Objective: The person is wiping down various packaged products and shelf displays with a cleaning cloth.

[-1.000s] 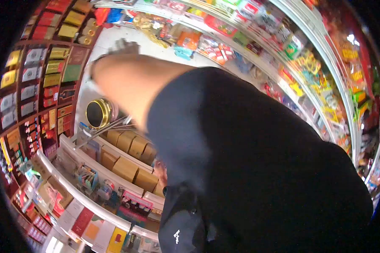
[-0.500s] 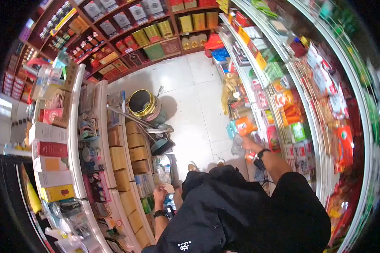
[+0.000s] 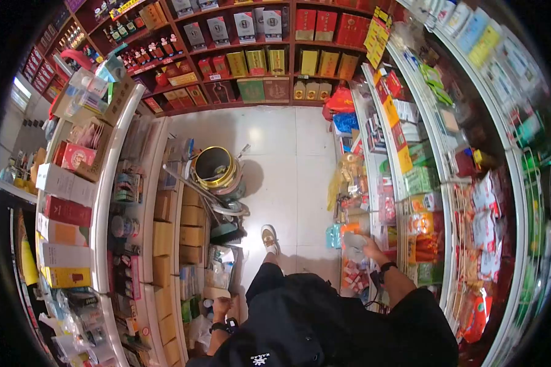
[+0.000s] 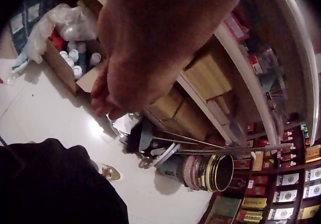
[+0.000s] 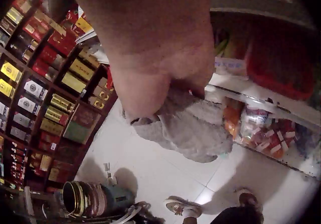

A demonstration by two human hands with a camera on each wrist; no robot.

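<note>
A grey cloth (image 5: 188, 128) hangs from my right hand (image 5: 160, 68), which grips it in the right wrist view. In the head view that hand (image 3: 373, 249) is beside the lower right shelf, with the cloth (image 3: 354, 243) at its fingers. My left hand (image 3: 221, 306) is low by the left shelving, near an open carton. The left wrist view shows the left hand (image 4: 133, 78) with loosely bent fingers and nothing visible in them, above a carton of white-capped bottles (image 4: 75, 58).
A gold-rimmed bucket (image 3: 215, 167) stands on the tiled floor (image 3: 275, 183) beside a broom and dustpan (image 3: 228, 231). Stocked shelves (image 3: 441, 202) line the right, shelving with brown boxes (image 3: 162, 244) the left, and a dark red cabinet (image 3: 251, 104) the far end. Packets lie low at the right.
The head view has swung round and levelled toward the far cabinet. The right arm, earlier stretched across the view, is now at the right shelf with the cloth. A shoe has stepped forward.
</note>
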